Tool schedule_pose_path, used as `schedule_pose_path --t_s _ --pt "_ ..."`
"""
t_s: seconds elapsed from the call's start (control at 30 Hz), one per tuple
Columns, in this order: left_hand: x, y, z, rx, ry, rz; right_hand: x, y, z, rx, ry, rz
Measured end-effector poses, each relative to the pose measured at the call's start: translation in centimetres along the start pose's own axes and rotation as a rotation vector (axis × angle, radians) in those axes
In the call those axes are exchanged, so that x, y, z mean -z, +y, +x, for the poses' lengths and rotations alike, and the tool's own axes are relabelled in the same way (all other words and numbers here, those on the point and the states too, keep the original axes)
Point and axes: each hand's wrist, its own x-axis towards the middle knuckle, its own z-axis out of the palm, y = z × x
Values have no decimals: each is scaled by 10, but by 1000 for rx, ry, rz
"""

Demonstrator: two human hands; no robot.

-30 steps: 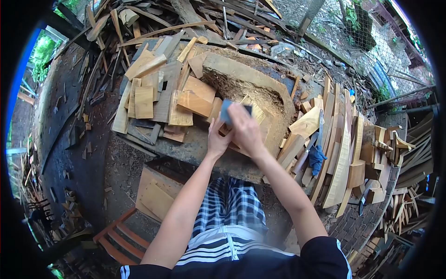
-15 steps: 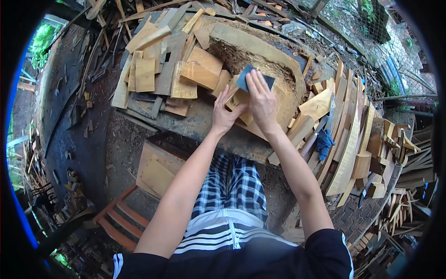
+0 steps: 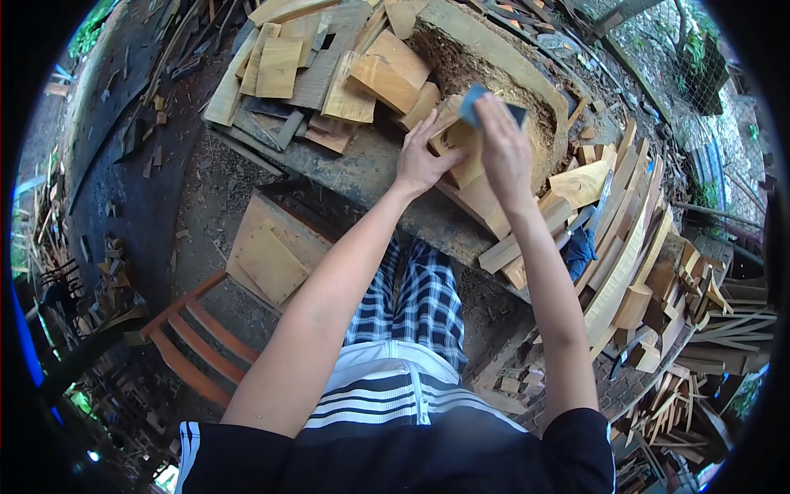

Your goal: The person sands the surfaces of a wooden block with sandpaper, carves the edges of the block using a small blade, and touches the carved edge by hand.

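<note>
My left hand is closed around the near side of a pale wooden block with small dark marks, thumb on one side and fingers on the other. Over the block's far right part, my right hand holds a blue-grey sheet of sandpaper, its fingers stretched together across it. The sheet sticks out on both sides of those fingers. Its underside is hidden, so I cannot tell how much of it touches the block. Beneath lies a larger board on the workbench.
Wooden offcuts are piled at the bench's left. Behind my hands rises a thick, rough-edged wood slab. Long curved strips and a blue cloth lie to the right. A wooden chair stands at lower left.
My view has shifted, so the bench sits higher and the hands farther right. My right hand and the sandpaper have moved to the right relative to the block. The left hand keeps its grip.
</note>
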Motion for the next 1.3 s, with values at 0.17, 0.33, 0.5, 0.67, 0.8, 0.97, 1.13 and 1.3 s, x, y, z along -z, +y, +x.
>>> schedule_pose_path --t_s 0.17,0.33,0.5,0.67,0.8,0.97,1.13,1.3 --pt "-18 -51 0 -195 88 124 -14 -53 -29 106 -32 48" --pt "-1 5 -3 -11 60 113 -10 7 2 -57 34 1" --pt "-18 -46 2 -286 106 226 -11 -53 -28 108 -64 66" --pt "2 13 -6 15 59 51 -4 19 18 -38 9 13" --pt "-9 -20 0 -80 118 -13 -17 -21 -10 125 -82 -29" --pt "-3 3 -3 -49 84 35 -1 16 22 88 -66 -48" --pt "7 12 -6 81 -7 -123 -7 -21 3 194 -172 4" --pt "-2 10 -7 -12 146 122 3 23 28 77 -223 36"
